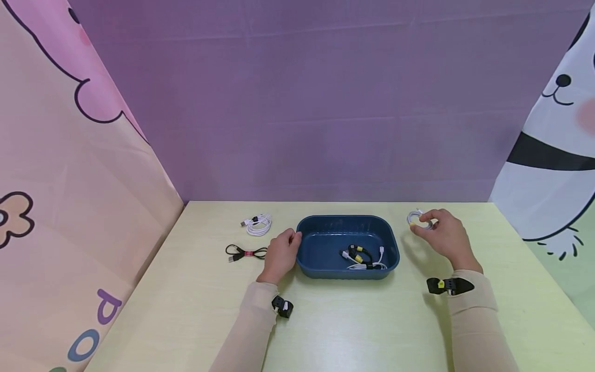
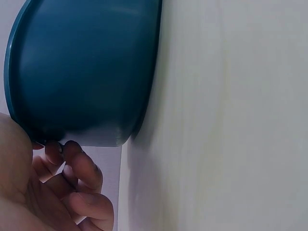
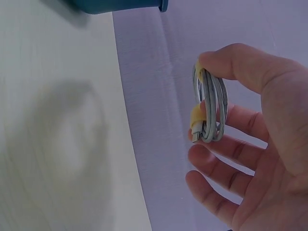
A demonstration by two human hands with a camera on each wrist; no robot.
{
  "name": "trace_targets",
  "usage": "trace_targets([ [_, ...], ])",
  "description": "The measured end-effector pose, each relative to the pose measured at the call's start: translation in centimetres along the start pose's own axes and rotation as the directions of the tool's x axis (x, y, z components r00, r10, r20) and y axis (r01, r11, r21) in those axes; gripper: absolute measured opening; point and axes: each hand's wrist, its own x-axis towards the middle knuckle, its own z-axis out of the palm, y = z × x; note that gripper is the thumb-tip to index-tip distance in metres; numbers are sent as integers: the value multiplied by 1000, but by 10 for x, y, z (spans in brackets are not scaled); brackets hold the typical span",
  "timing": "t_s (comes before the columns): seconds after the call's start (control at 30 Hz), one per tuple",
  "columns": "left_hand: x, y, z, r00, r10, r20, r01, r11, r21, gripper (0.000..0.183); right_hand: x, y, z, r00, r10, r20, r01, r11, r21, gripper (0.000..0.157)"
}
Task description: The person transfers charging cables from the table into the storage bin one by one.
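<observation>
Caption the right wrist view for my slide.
A right hand pinches a coiled cable with yellow straps, a blue bin at the frame's top edge.

Beneath the grip a pale wood-grained table (image 1: 353, 325) is lying; beyond it a creased purple cloth (image 1: 297, 103) is hanging; rightward a white cartoon-animal print (image 1: 548, 183), cropped and perhaps a bear, is smiling.

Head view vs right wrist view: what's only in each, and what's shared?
Only head: the left hand at the bin's left end, cables inside the bin, a white cable and a black cable on the table.

Only right wrist: the right hand's palm side and a clear metal plug tip.

Both: right hand holding the coiled cable, bin (partly in wrist view), table, purple backdrop.
</observation>
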Motion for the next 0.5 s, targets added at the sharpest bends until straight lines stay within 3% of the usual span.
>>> trace_targets([
  [0.5,1,-1,2,1000,-24,9,24,1000,2,36,-1,-9,-4,1000,0,6,0,1000,-10,42],
])
